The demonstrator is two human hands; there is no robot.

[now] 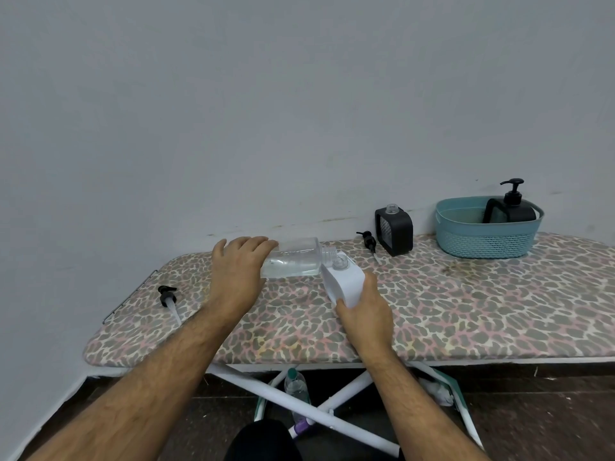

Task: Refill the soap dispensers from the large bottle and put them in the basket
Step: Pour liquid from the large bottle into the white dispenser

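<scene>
While tipped, large bottle (pixel 293 259) (clear) in left hand (pixel 238 272).

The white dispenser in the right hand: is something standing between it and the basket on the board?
Partly. The black dispenser without pump and a loose pump stand between the white dispenser and the basket, near the wall. The board in front of them is bare, and the basket already holds one dispenser.

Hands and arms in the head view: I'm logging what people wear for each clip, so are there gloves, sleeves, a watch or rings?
Nothing worn shows. The left hand and right hand are ungloved, with no rings visible on the fingers. Both forearms are unsleeved to the frame edge, hairy, with no watch or band at either wrist.
</scene>
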